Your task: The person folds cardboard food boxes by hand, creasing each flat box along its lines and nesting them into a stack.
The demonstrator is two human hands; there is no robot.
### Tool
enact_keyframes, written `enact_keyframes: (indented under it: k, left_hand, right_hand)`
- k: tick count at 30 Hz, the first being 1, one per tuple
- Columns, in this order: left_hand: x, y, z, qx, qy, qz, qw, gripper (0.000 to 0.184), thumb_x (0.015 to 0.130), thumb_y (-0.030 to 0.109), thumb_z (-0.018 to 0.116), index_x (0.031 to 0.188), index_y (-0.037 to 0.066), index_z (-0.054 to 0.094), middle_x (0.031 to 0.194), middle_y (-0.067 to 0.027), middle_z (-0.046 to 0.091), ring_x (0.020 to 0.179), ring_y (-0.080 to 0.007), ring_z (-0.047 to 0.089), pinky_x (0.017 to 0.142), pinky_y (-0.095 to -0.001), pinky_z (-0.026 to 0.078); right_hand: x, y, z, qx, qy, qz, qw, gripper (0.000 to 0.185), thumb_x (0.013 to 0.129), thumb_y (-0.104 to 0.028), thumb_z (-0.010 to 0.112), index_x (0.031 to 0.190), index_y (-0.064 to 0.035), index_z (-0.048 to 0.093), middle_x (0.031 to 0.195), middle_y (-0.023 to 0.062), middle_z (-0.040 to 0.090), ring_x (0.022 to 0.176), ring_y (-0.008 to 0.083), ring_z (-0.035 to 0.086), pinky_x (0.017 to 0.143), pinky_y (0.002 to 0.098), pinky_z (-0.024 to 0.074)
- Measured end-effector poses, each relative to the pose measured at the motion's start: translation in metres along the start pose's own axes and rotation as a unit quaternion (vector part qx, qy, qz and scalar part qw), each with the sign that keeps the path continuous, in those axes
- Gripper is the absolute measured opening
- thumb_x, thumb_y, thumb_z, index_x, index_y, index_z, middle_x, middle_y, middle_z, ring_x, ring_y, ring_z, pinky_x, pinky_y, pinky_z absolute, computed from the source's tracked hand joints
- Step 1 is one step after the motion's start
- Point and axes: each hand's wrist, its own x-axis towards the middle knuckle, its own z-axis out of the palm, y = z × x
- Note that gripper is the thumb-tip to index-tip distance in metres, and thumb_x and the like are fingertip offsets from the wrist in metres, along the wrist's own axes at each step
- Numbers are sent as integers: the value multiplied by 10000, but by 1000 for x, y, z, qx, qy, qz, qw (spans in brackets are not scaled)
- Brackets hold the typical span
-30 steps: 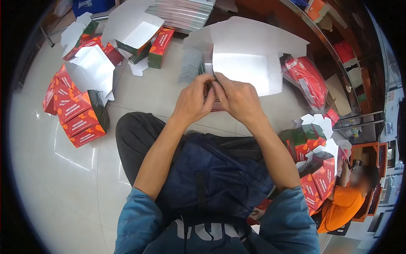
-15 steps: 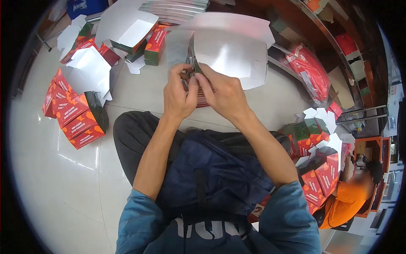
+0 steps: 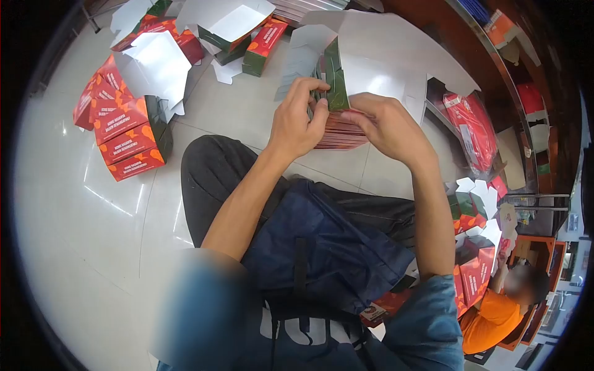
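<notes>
A partly folded cardboard box (image 3: 336, 80) lies ahead of me, its green side panel standing up and its white inner face spread to the right. My left hand (image 3: 301, 120) is closed at the left edge, fingers curled and thumb against the flaps by the green panel. At the near corner, my right hand (image 3: 390, 127) is closed on the cardboard, its thumb on the near side and its fingers partly hidden. Beneath the hands sits a stack of flat box blanks (image 3: 340, 134), showing red edges.
Folded red boxes (image 3: 127, 139) stand on the tiled floor (image 3: 93, 247) at left, and more boxes (image 3: 476, 272) at right. A plastic-wrapped red pack (image 3: 470, 133) leans by the shelf. A person in an orange shirt (image 3: 492, 321) sits at lower right.
The green side panel now stands upright and shows more plainly. My right hand has moved apart from the left, toward the near right corner. The whole view has shifted.
</notes>
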Motion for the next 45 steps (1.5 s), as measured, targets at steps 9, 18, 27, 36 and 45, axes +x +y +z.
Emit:
enact_keyframes:
  k: [9,18,27,36,45]
  left_hand:
    - [0,3,-1,15,-6,1,1000,219,843,50,584,1062,55,571,1033,-99,587,708,-236,620,640,-372,492]
    - [-1,-3,0,-98,74,-29,992,288,881,141,592,1148,38,560,1079,-139,587,826,-230,591,722,-344,485]
    - [4,6,-7,-78,-47,-43,995,312,913,141,593,1197,14,616,1155,-140,621,939,-201,609,795,-311,488]
    - [23,29,-7,-13,-96,-79,992,323,981,154,532,1236,-36,584,1123,-120,650,1020,-149,574,934,-270,421]
    - [51,25,-10,97,-114,-96,984,203,979,143,579,1093,-25,583,975,-47,610,928,-112,554,870,-249,413]
  right_hand:
    - [-8,-15,22,-177,32,36,983,200,814,-67,545,967,-88,673,862,115,686,809,318,665,686,450,526]
    - [-22,-27,8,58,-108,5,992,134,863,-73,594,940,1,675,856,195,673,812,392,634,715,423,502]
    - [-119,-6,-56,89,95,426,895,391,931,-372,649,969,16,687,693,94,629,672,143,603,618,299,469]
    - [-132,24,39,267,335,319,845,557,959,-372,565,1283,82,563,916,201,603,840,295,613,765,373,488]
    - [-122,-7,59,304,486,266,775,453,870,-272,695,1105,114,659,883,174,563,794,309,581,723,382,472]
